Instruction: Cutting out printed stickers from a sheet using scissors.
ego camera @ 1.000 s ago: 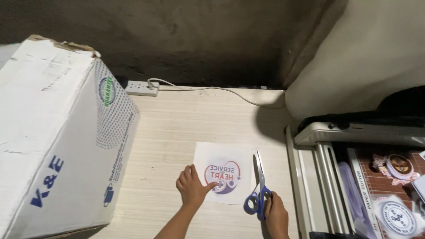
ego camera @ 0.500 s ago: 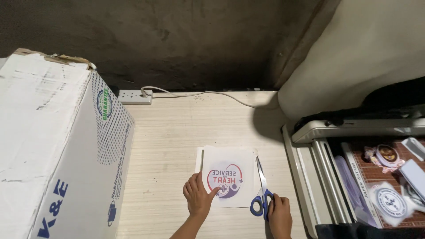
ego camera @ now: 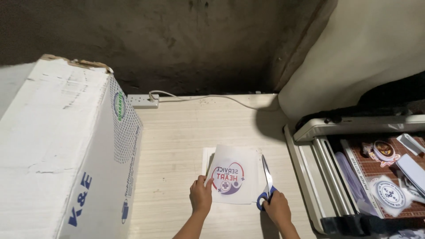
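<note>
The left hand (ego camera: 201, 196) grips the near left edge of the sheet (ego camera: 234, 179), fingers closed on the paper beside its round red-and-blue emblem. The sheet lies on the table (ego camera: 177, 146), low of centre. At 3 o'clock from the sheet, the right hand (ego camera: 277, 209) is clamped on the blue handles of the scissors (ego camera: 267, 179); the blades point to 12 o'clock along the sheet's right edge, and I cannot tell whether they are parted. A big white box (ego camera: 62, 150) stands at 9 o'clock. A power strip (ego camera: 142, 101) lies at 11 o'clock by the wall. A paper cutter (ego camera: 327, 177) with round stickers (ego camera: 388, 194) sits at 3 o'clock.
</note>
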